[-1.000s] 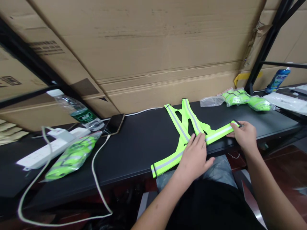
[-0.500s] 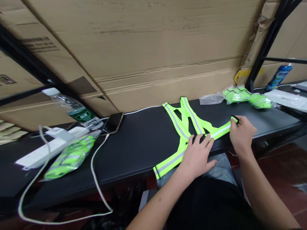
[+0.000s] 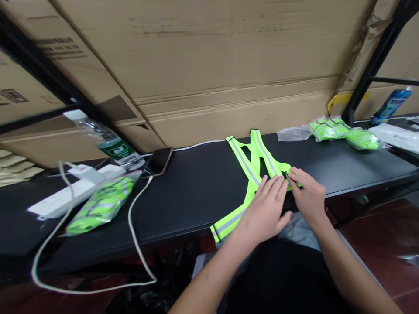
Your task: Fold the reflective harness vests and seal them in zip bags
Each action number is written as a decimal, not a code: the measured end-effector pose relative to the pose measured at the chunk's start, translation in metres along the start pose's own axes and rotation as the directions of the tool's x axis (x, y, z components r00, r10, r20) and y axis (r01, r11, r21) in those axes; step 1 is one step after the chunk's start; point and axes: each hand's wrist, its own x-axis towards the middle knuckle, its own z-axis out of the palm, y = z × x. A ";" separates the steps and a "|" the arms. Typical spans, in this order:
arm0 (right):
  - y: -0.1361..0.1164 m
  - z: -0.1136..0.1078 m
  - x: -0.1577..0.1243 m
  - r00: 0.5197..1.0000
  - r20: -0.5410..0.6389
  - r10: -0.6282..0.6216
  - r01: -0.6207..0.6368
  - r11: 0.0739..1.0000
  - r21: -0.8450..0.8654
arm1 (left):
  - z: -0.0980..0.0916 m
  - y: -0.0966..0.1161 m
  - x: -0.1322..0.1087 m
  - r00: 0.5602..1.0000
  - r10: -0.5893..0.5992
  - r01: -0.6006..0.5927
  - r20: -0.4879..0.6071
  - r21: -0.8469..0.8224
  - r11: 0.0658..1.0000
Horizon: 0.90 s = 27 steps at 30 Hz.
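Desk [image 3: 183,196] front edge: right hand [image 3: 309,192] apparently pinches neon vest's [image 3: 242,159] folded strap [image 3: 289,188]; left hand [image 3: 262,213] lies flat-fingered; left strap [image 3: 229,223] unfolded.

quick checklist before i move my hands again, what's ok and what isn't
1. Left hand steadying the reflective vest: ok, it rests on top with fingers extended.
2. Right hand gripping the vest: ok, thumb and fingers pinch it beside the left hand.
3. Left strap fully on the table: not ok, its end overhangs the front edge.
4. Fabric under the left hand lying smooth: cannot tell, the hand covers it.
5. Phone and charging cable apart from the vest: ok, both lie to its left.
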 end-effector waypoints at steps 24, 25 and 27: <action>-0.057 -0.002 -0.028 0.904 0.370 -0.213 0.209 0.977 0.052 | -0.016 -0.004 -0.051 0.936 -0.168 0.175 -0.310 -0.003 0.984; -0.059 -0.004 -0.030 0.897 0.395 -0.199 0.205 0.978 0.028 | -0.022 -0.002 -0.060 0.939 -0.229 0.256 -0.256 0.074 0.964; -0.064 -0.005 -0.035 0.886 0.426 -0.184 0.206 0.978 -0.006 | -0.032 -0.002 -0.083 0.920 -0.343 0.382 -0.190 0.241 0.892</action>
